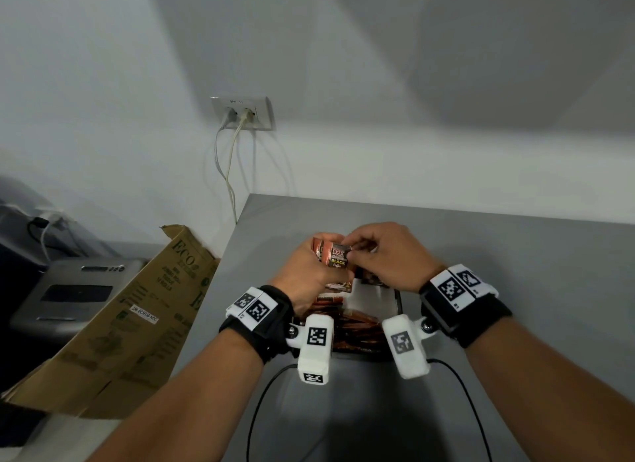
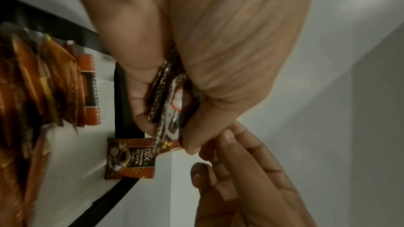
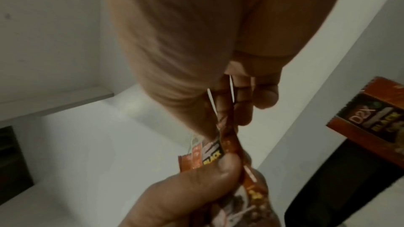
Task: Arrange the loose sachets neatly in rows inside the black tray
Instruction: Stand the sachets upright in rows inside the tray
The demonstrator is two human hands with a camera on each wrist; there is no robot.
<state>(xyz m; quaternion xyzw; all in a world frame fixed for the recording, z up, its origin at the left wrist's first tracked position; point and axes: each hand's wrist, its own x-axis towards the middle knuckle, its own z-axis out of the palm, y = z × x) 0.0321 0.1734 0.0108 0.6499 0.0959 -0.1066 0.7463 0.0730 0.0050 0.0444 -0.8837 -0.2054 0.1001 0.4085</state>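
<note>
Above the black tray my left hand grips a small stack of orange-brown "D2X Black Coffee" sachets, held upright. My right hand pinches the right edge of the front sachet with thumb and fingers. In the left wrist view the held sachets show edge-on between thumb and fingers. Below them one sachet lies flat at the tray rim, and a standing row of sachets fills the left. The right wrist view shows the pinched sachet and another sachet on the tray.
The tray sits on a grey table near its front left corner. A brown cardboard box leans against the table's left edge, with a grey machine beyond it. Cables hang from a wall socket. A black cable loops under my wrists.
</note>
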